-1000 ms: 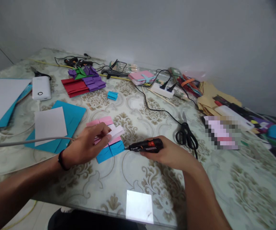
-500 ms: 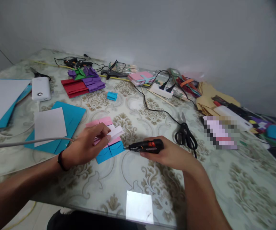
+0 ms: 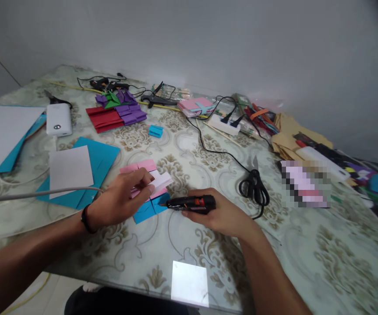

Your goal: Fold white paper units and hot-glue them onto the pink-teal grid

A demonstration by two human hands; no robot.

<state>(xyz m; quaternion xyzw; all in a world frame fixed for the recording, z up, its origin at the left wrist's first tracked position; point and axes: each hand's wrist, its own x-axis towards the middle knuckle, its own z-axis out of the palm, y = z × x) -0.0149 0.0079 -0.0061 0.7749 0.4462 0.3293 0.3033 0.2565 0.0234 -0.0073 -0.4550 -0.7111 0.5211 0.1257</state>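
Note:
My right hand [image 3: 218, 210] is wrapped round a black glue gun [image 3: 190, 203] that points left. Its nozzle is over the right part of the blue folded paper [image 3: 144, 213]. In my left hand [image 3: 123, 194] a folded white paper piece [image 3: 161, 183] is pinched between thumb and fingers, tilted up along the upper edge of the blue paper. Pink folded paper [image 3: 138, 165] lies just behind those fingers, partly hidden by them. A small blue folded paper [image 3: 156, 131] sits apart, farther back on the table.
Blue sheets [image 3: 105, 162] with a white square [image 3: 72, 170] lie left, near a white power bank [image 3: 59, 119]. Red folded paper [image 3: 103, 119] is behind. Black scissors [image 3: 254, 186] lie right, by the glue gun's cord. A power strip [image 3: 224, 125] stands at the back.
My right hand has moved the glue gun left, so its nozzle is farther over the blue paper. The left hand keeps its pinch on the white piece.

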